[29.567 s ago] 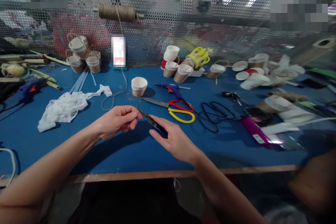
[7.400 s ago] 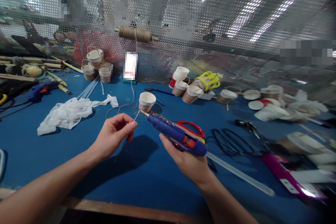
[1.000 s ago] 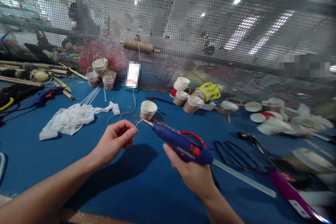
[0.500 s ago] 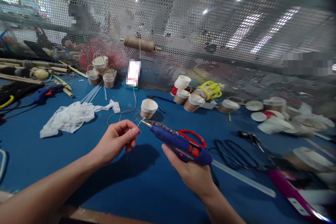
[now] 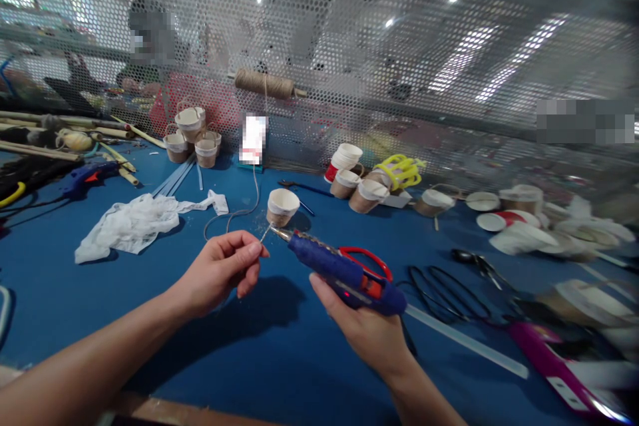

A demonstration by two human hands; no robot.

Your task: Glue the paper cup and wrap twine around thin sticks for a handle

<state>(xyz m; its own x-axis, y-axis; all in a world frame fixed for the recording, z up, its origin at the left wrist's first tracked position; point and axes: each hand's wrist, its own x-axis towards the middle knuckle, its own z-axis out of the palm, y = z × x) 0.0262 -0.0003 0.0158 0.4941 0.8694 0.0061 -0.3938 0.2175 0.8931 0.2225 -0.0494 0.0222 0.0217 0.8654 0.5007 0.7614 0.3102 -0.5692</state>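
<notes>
My right hand [image 5: 367, 333] is closed around a blue hot glue gun [image 5: 334, 266], with a long clear glue stick [image 5: 469, 341] sticking out of its back. Pinched between my left thumb and fingers is a short, thin piece of twine [image 5: 266, 233]; my left hand [image 5: 227, 269] holds it up beside the gun's metal nozzle. The nozzle tip is at or very near the twine's upper end; whether they touch I cannot tell. Just behind them a small cup [image 5: 282, 208] with a white rim and brown wrapped base stands upright on the blue table [image 5: 239, 366].
Red-handled scissors [image 5: 367, 261] lie behind the glue gun. White lace cloth [image 5: 132, 226] is heaped at left, near a second glue gun [image 5: 87, 180]. Small cups [image 5: 190, 123] are stacked at the back left, more [image 5: 369, 194] at right. A purple power strip [image 5: 544, 363] lies front right.
The glue gun has shifted very slightly to the right. My left hand keeps its pinch on the twine, almost unmoved.
</notes>
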